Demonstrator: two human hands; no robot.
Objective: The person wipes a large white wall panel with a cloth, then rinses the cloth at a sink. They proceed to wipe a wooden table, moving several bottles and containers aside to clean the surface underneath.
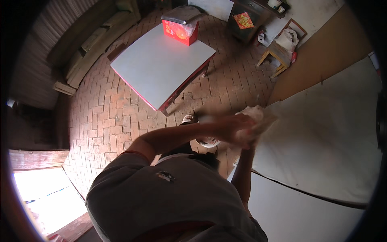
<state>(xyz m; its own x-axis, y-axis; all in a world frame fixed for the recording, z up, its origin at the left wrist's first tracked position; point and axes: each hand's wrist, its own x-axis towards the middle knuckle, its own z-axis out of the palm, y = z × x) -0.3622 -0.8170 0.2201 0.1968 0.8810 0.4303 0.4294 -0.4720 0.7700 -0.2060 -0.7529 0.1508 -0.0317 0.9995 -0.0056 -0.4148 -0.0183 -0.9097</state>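
My left hand (232, 130) reaches across in front of my body, blurred by motion, with its fingers around a pale, crumpled cloth (252, 112). My right hand (250, 142) meets it from below, against the same cloth; blur and the cloth hide its fingers. Both hands are at the left edge of a broad surface with a pale cover (314, 136). Below them, a foot in a light sandal (208, 142) is on the brick floor.
A low, white-topped table (157, 66) carries a red printed box (180, 31) with clear plastic over it. A long seat (96, 45) lines the left side. Back right are a wooden stool (273, 57) holding a white bag (287, 40) and a dark cabinet (246, 30).
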